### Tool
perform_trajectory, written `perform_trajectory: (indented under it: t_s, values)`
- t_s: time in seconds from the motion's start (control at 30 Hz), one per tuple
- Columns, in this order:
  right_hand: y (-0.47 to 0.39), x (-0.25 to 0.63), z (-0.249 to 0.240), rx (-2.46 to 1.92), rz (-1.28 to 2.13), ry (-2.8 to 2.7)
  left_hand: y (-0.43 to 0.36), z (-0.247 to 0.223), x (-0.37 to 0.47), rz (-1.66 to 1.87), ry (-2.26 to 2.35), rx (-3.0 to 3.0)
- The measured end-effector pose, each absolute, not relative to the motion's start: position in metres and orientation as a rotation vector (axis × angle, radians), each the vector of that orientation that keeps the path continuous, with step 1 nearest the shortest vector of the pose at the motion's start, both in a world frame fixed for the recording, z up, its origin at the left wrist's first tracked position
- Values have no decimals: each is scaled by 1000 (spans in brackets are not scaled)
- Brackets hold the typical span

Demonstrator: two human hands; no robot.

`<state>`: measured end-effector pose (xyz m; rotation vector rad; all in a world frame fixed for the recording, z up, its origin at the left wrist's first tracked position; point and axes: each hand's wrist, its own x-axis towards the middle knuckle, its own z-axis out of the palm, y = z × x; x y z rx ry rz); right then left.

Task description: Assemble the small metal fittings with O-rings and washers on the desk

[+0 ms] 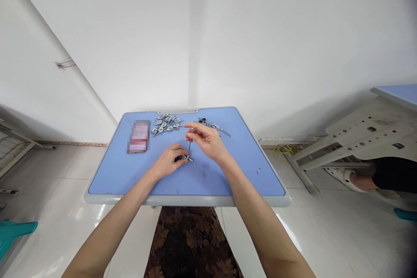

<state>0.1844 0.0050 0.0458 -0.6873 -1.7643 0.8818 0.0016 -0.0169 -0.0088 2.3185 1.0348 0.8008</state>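
Pinching a small metal clip (pixel 184 157) at mid-table, the left hand (pixel 169 160) steadies it while the right hand (pixel 206 139) grips a thin tool (pixel 189 147) upright; many clips (pixel 166 124) wait far behind.

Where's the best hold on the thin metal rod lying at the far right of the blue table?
Probably grip the thin metal rod at its bare right-hand half, coming from above with fingers across its width. It lies flat and slanted on the blue table, and its left end runs into small dark parts, so that end looks crowded.
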Motion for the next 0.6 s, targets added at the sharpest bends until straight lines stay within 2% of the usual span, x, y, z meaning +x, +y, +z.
perform_trajectory:
  t_s: [0.3,0.5,0.6]
  values:
    - [9,182,34,-778,499,-1857,-18,-5,3,788,1040,2297]
    - [4,188,44,-625,801,-1865,-17,-8,3,793,1048,2292]
    - [6,185,43,-683,816,-1769,-17,-9,3,783,1046,2310]
